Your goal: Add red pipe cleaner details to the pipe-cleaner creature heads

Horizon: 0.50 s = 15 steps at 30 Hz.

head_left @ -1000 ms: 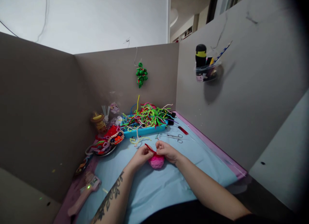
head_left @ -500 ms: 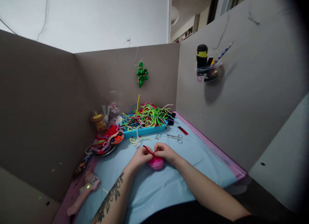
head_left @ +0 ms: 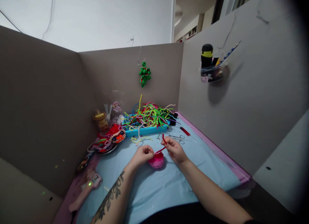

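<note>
My left hand point(head_left: 143, 154) pinches the top of a fuzzy pink ball point(head_left: 156, 160) that rests on the light blue mat point(head_left: 169, 185). My right hand point(head_left: 175, 150) holds a red pipe cleaner point(head_left: 163, 144) that runs from the ball up to its fingers, with the free end bent upward. Both hands are close together over the ball, near the middle of the mat.
A blue tray point(head_left: 145, 130) heaped with coloured pipe cleaners stands behind the hands. Small scissors point(head_left: 178, 138) lie to its right. Red crafted pieces point(head_left: 109, 138) and a small jar point(head_left: 101, 119) sit left. A pink glue gun point(head_left: 85, 191) lies front left. Grey cardboard walls point(head_left: 43, 104) enclose the desk.
My right hand has pulled the red pipe cleaner away to the right and upward, so the two hands are now apart. The camera has shifted slightly.
</note>
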### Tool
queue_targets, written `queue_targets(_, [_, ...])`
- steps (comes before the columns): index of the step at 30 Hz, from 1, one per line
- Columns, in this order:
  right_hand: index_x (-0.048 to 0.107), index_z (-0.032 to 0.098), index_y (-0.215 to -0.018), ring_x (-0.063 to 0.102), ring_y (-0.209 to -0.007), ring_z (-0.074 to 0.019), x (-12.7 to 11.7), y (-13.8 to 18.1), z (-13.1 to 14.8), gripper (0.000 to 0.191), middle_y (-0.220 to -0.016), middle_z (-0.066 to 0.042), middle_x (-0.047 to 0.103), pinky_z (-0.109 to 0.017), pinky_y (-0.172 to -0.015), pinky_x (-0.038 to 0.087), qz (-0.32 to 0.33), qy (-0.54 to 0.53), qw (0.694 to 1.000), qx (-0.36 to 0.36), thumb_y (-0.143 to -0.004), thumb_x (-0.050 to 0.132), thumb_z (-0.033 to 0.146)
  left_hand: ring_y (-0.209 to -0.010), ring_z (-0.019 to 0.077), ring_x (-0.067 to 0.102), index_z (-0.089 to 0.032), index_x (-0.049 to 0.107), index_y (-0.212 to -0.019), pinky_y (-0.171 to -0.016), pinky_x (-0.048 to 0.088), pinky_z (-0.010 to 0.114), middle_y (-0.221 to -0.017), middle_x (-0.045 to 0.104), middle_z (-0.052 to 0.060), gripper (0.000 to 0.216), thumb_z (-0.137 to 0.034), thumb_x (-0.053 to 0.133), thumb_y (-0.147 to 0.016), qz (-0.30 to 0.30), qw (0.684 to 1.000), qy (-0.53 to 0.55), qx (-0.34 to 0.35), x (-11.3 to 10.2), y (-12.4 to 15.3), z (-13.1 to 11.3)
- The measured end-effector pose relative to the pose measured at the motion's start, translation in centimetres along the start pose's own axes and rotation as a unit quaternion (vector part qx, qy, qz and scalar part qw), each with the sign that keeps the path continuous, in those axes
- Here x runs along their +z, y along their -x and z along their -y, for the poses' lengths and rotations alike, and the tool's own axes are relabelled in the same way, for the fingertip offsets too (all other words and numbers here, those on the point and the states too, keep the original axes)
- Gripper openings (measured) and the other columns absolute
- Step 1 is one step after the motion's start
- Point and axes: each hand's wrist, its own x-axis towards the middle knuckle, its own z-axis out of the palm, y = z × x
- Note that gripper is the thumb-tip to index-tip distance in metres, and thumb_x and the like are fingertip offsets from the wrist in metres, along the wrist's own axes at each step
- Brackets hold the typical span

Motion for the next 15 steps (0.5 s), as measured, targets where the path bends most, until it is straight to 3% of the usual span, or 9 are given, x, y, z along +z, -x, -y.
queue_targets(2, [0.058,0.022,-0.067,0.047,-0.078,-0.0225,-0.2,0.0,0.4,0.038,-0.076,-0.005,0.05,-0.038,-0.08,0.039,-0.009,-0.036,0.999,0.016,-0.068,0.067,0.059,-0.045,0.0082,0.046,-0.014,0.058,-0.065,-0.048,0.033,0.022,-0.053,0.055,-0.002,0.023,-0.027,0.076,-0.061,0.008,1.0,0.007,0.001,0.0,0.0,0.1])
queue_targets(6, [0.062,0.022,-0.068,0.051,-0.085,-0.0236,-0.3,0.0,0.2,0.037,-0.081,-0.006,0.056,-0.038,-0.086,0.039,0.043,-0.035,0.998,0.022,-0.068,0.068,0.058,-0.047,0.0084,0.047,-0.013,0.059,-0.067,-0.049,0.034,0.022,-0.055,0.057,-0.001,0.03,-0.034,0.079,-0.059,0.022,1.0,0.019,0.003,0.0,-0.1,0.4])
queue_targets(10, [0.067,0.021,-0.097,0.054,-0.1,-0.0252,-0.5,-0.2,-1.3,0.048,-0.101,-0.008,0.063,-0.039,-0.092,0.037,0.081,0.016,0.994,0.076,-0.074,0.06,0.063,-0.05,0.009,0.049,-0.014,0.059,-0.072,-0.052,0.034,0.022,-0.059,0.058,-0.001,0.036,-0.04,0.079,-0.059,0.041,0.997,0.068,0.003,-0.6,-0.4,0.7])
queue_targets(12, [0.065,0.02,-0.102,0.057,-0.096,-0.023,-0.6,-0.3,-1.9,0.048,-0.1,-0.007,0.065,-0.037,-0.087,0.04,0.089,0.024,0.988,0.126,-0.074,0.063,0.059,-0.052,0.009,0.049,-0.014,0.06,-0.075,-0.053,0.034,0.021,-0.061,0.058,-0.001,0.036,-0.04,0.079,-0.06,0.048,0.996,0.08,0.005,-1.0,-0.5,0.9])
queue_targets(15, [0.064,0.019,-0.1,0.058,-0.073,-0.0165,-0.6,-0.2,-2.4,0.043,-0.081,-0.002,0.065,-0.029,-0.069,0.042,0.115,0.008,0.977,0.178,-0.07,0.072,0.048,-0.056,0.0098,0.051,-0.014,0.062,-0.079,-0.055,0.035,0.022,-0.063,0.059,-0.001,0.033,-0.038,0.078,-0.063,0.053,0.995,0.079,0.012,-1.4,-0.5,0.9])
